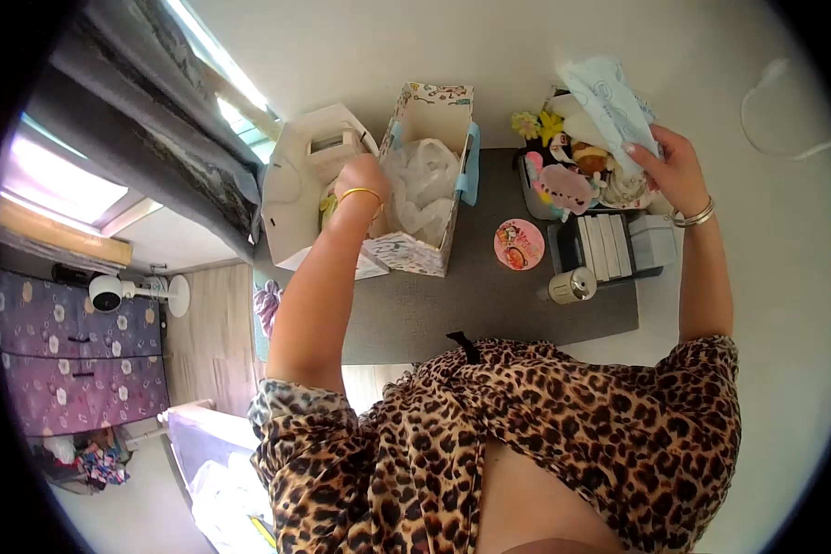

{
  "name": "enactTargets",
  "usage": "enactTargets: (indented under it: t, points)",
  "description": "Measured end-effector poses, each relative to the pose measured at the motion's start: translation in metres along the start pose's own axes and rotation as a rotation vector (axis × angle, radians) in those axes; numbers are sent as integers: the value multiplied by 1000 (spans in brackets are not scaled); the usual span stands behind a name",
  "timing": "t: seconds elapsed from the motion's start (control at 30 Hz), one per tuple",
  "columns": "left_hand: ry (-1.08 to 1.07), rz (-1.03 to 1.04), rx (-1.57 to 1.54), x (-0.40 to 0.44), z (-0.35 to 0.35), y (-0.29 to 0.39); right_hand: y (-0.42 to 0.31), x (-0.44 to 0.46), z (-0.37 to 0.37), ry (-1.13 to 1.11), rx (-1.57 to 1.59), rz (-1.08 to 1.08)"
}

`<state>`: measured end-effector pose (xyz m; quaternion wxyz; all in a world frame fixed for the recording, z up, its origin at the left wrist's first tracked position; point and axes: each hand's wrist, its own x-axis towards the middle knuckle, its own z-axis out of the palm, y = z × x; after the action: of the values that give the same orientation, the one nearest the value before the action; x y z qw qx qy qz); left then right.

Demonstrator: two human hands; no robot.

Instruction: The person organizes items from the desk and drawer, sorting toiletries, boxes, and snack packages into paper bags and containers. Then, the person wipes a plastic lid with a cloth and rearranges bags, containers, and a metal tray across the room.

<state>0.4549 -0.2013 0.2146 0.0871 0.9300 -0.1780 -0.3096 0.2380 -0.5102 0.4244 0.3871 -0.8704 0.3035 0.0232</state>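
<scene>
My left hand [364,177] is at the edge of a white open box [291,203] on the grey table, and its fingers are hidden from view. Beside that box stands a patterned storage box [420,254] with a light blue flap [468,166] and crumpled clear plastic bags [425,180] inside. On the other side, my right hand [674,171] pinches a pale blue-white plastic packet [609,100] above a bin of plush toys. Among the toys are a pink plush [564,187] and a yellow flower [550,126].
A round pink tin or disc [519,245] lies mid-table [397,319]. Near it are a beige cylindrical container [572,286] and a dark holder with white upright items [605,247]. Grey curtains [148,120] hang at left, above a white fan [138,291]. A white cable [748,125] runs along the wall.
</scene>
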Motion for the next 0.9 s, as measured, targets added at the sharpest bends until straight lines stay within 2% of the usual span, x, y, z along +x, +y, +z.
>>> enactTargets:
  t: [0.07, 0.2, 0.37, 0.57, 0.67, 0.73, 0.8, 0.83, 0.87, 0.9]
  points:
    - [-34, 77, 58, 17, 9, 8, 4, -10, 0, 20, 54, 6]
    - [-44, 115, -38, 6, 5, 29, -3, -24, 8, -37, 114, 57]
    - [-72, 198, -88, -11, 6, 44, -8, -26, 20, -76, 68, 18]
    - [-138, 199, -156, -5, 16, 46, -7, -30, 29, -63, 48, 17]
    - [-75, 289, -334, -25, -2, 32, -11, -46, 24, -78, 44, 33]
    - [-50, 264, -537, -42, -12, 11, -8, -57, 16, -103, 34, 43]
    - [321, 359, -490, -59, -31, -20, -7, -65, 13, -99, 27, 91]
    - [420, 333, -482, -56, -31, -47, -5, -69, 12, -94, 25, 117]
    - [518, 307, -474, -50, -26, -79, 3, -68, 13, -168, -55, -66]
    - [474, 239, -663, -41, -13, -116, 15, -64, 15, -241, -135, -250]
